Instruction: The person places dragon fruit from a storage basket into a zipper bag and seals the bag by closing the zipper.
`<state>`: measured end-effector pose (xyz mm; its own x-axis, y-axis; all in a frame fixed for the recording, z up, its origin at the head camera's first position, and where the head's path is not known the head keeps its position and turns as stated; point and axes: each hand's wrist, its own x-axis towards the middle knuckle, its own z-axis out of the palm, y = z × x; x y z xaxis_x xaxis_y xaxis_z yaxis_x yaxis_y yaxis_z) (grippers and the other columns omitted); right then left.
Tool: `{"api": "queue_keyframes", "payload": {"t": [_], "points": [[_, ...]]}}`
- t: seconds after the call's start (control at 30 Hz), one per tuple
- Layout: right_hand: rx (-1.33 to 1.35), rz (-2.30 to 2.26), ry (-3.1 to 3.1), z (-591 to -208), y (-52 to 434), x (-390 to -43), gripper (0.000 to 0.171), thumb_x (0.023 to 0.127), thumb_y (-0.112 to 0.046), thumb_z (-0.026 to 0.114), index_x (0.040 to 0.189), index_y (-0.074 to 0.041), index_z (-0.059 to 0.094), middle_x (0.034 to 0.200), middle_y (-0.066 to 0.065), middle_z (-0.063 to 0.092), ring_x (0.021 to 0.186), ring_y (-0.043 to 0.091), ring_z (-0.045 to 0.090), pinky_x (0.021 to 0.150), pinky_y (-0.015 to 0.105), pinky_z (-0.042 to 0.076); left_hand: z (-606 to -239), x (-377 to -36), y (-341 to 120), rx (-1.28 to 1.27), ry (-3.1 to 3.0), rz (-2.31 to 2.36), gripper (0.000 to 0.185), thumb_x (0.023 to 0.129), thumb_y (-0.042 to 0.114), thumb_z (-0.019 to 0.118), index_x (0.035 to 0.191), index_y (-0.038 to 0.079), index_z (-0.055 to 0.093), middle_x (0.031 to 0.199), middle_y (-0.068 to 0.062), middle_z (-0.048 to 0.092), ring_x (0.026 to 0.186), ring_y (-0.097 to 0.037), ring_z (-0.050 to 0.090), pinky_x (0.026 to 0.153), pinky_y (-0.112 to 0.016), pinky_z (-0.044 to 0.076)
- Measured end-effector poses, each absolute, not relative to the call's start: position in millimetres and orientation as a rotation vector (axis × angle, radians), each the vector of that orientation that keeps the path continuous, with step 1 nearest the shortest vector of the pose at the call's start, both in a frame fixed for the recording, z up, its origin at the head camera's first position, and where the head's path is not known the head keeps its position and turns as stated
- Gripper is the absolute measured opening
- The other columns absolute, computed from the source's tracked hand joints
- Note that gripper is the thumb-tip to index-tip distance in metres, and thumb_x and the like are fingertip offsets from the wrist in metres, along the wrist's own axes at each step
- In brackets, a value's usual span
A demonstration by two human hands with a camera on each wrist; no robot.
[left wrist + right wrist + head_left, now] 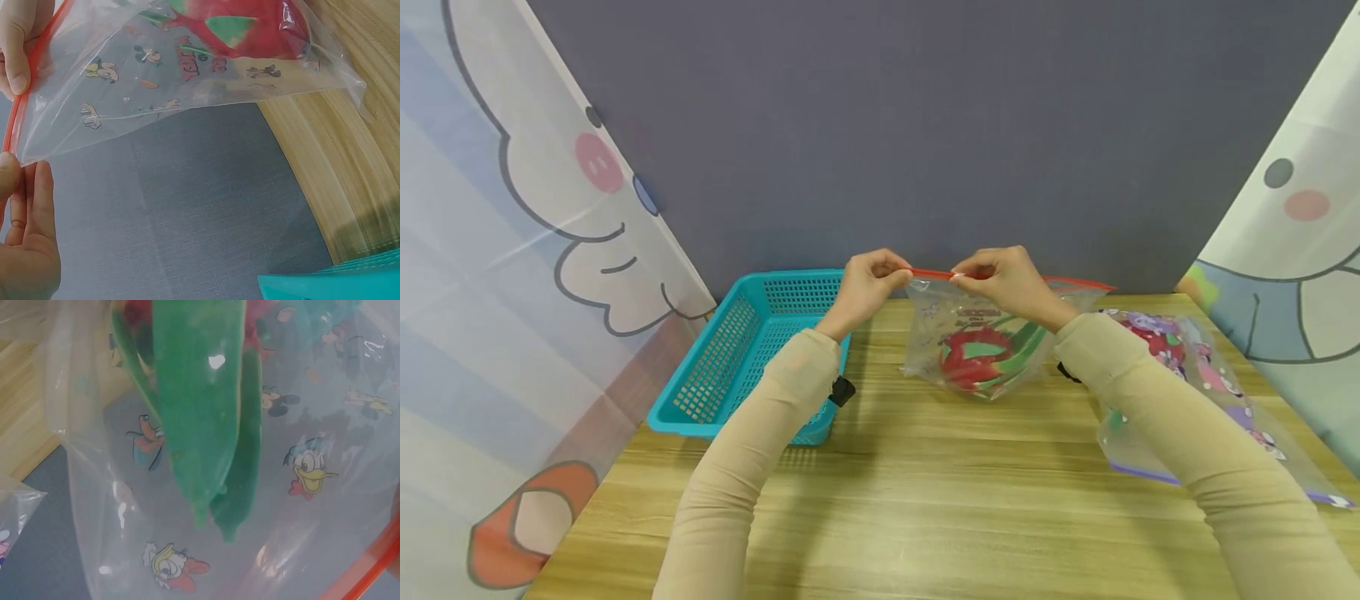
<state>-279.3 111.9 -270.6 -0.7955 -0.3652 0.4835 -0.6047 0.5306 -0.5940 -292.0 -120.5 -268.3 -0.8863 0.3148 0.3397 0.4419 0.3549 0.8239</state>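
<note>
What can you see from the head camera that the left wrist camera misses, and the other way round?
Only the head view shows both sleeved arms, the right hand, the whole teal basket and a second printed bag lying on the table. Only the left wrist view shows the cartoon prints up close. Both show the left hand pinching the red zip strip of the clear bag.

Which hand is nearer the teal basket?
Left. The left hand pinches the bag's red zip strip right above the teal basket's far right corner; the right hand pinches the same strip farther right, over the bag.
</note>
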Motion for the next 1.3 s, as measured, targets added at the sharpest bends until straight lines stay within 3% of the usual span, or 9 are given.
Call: {"api": "queue_keyframes", "payload": {"t": [0.13, 0.43, 0.67, 0.97, 1.3], "points": [[0.823, 1.141, -2.463, -270.4, 113.1, -279.3, 0.018, 0.085, -0.02, 0.065, 0.095, -0.007, 0.072, 0.085, 0.007, 0.068, 0.072, 0.023, 0.064, 0.059, 0.021, 0.05, -269.1, -291.9, -121.2, -0.695, -2.484, -1.565, 0.012, 0.087, 0.019, 0.063, 0.094, 0.011, 0.067, 0.091, -0.007, 0.068, 0.086, -0.023, 0.065, 0.072, -0.031, 0.052], [0.794, 1.04, -2.453, -271.7, 121.9, -276.8, 0.014, 0.083, -0.021, 0.068, 0.093, -0.012, 0.072, 0.081, -0.001, 0.067, 0.067, 0.009, 0.059, 0.059, 0.024, 0.049, -269.5, -292.6, -120.5, -0.702, -2.486, -1.566, 0.012, 0.087, 0.019, 0.063, 0.095, 0.011, 0.067, 0.092, -0.006, 0.068, 0.085, -0.017, 0.065, 0.074, -0.029, 0.053], [0.83, 0.996, -2.45, -274.6, 127.7, -277.5, 0.016, 0.084, -0.022, 0.066, 0.093, -0.009, 0.072, 0.082, 0.003, 0.067, 0.066, 0.014, 0.058, 0.057, 0.023, 0.046, -271.2, -292.3, -121.2, -0.688, -2.487, -1.575, 0.012, 0.087, 0.019, 0.063, 0.095, 0.011, 0.067, 0.093, -0.006, 0.068, 0.089, -0.023, 0.064, 0.076, -0.031, 0.052], [0.824, 0.969, -2.47, -278.3, 135.3, -276.8, 0.018, 0.085, -0.021, 0.065, 0.094, -0.007, 0.072, 0.082, 0.005, 0.067, 0.065, 0.012, 0.056, 0.056, 0.023, 0.045, -274.9, -291.2, -121.0, -0.678, -2.485, -1.577, 0.012, 0.087, 0.019, 0.063, 0.094, 0.011, 0.067, 0.092, -0.007, 0.068, 0.09, -0.026, 0.064, 0.075, -0.032, 0.052], [0.807, 0.961, -2.456, -278.5, 139.7, -275.9, 0.018, 0.085, -0.021, 0.065, 0.095, -0.007, 0.072, 0.084, 0.005, 0.068, 0.068, 0.013, 0.058, 0.059, 0.023, 0.047, -272.0, -293.0, -122.2, -0.669, -2.494, -1.585, 0.013, 0.086, 0.02, 0.063, 0.095, 0.011, 0.067, 0.095, -0.009, 0.068, 0.088, -0.02, 0.065, 0.077, -0.03, 0.052]]}}
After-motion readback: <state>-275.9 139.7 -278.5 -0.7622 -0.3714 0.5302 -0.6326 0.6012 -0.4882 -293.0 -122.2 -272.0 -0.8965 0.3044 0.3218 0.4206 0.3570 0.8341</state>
